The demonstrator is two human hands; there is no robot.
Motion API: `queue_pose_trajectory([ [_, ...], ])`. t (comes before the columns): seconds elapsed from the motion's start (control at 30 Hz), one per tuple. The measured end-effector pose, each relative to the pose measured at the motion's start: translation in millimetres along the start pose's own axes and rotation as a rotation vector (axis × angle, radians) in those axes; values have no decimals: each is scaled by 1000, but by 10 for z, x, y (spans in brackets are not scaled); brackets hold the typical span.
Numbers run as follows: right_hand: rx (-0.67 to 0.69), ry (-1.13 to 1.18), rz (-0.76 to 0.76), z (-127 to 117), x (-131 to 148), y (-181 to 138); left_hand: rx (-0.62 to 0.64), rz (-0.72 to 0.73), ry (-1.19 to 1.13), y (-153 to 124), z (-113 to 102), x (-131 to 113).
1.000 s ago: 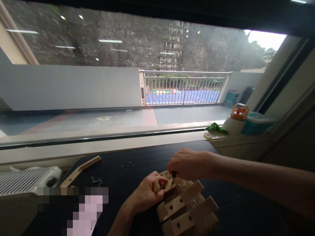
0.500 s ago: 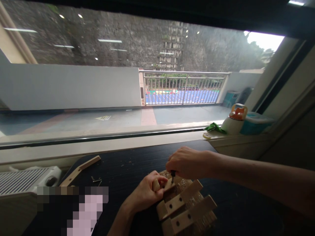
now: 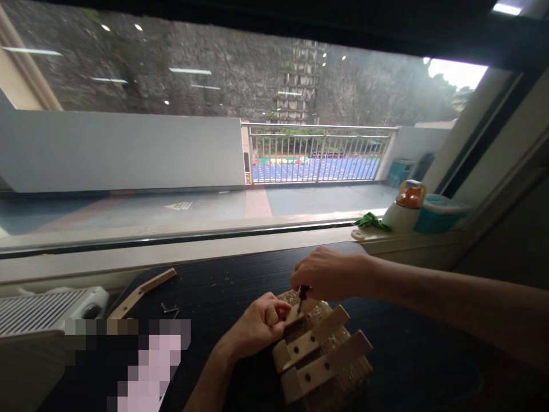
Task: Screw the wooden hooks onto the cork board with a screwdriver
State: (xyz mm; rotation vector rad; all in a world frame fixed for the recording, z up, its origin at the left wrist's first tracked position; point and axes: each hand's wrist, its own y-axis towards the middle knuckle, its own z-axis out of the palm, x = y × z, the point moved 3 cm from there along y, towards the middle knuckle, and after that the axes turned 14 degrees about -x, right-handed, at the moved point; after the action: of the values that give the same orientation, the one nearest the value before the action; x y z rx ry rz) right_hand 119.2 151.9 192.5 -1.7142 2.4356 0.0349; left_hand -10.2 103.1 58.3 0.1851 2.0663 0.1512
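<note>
A screwdriver [image 3: 303, 293] with a dark handle is gripped from above in my right hand [image 3: 328, 273]. Its tip points down at an angled wooden piece [image 3: 293, 316]. My left hand [image 3: 256, 325] pinches the raised end of that piece from the left. Two similar bent wooden pieces, a middle one [image 3: 305, 345] and a near one [image 3: 319, 369], lie side by side, each with two dark holes. All rest on a brownish, rough-textured block [image 3: 343, 390] whose exact material I cannot tell. Where the screwdriver tip meets the wood, details are too small to make out.
Another bent wooden piece [image 3: 143, 290] lies at the dark table's [image 3: 240, 269] left side, near small metal parts [image 3: 170, 309]. A white slatted appliance [image 3: 51, 312] stands left. On the sill are a green cloth [image 3: 371, 221], a white jug [image 3: 401, 214] and a teal box [image 3: 441, 214].
The screwdriver handle now leans more to the right, and my right hand has shifted slightly. My left hand keeps its hold on the wooden piece. The view has moved a little.
</note>
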Motion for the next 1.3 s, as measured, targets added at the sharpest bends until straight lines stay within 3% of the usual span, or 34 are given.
queue_pose_trajectory([
  [0.17, 18, 6, -15, 86, 72, -4, -4, -1, -18, 3, -1, 30],
  [0.4, -33, 32, 130, 125, 47, 6, -11, 21, -1, 16, -9, 0],
  [0.73, -80, 59, 177, 199, 9, -53, -15, 26, 7, 25, -3, 12],
  [1.03, -15, 33, 256, 146, -86, -14, -5, 13, 9, -1, -29, -15],
  [1.3, 13, 6, 15, 45, 25, -4, -16, 25, 13, -9, -20, -31],
])
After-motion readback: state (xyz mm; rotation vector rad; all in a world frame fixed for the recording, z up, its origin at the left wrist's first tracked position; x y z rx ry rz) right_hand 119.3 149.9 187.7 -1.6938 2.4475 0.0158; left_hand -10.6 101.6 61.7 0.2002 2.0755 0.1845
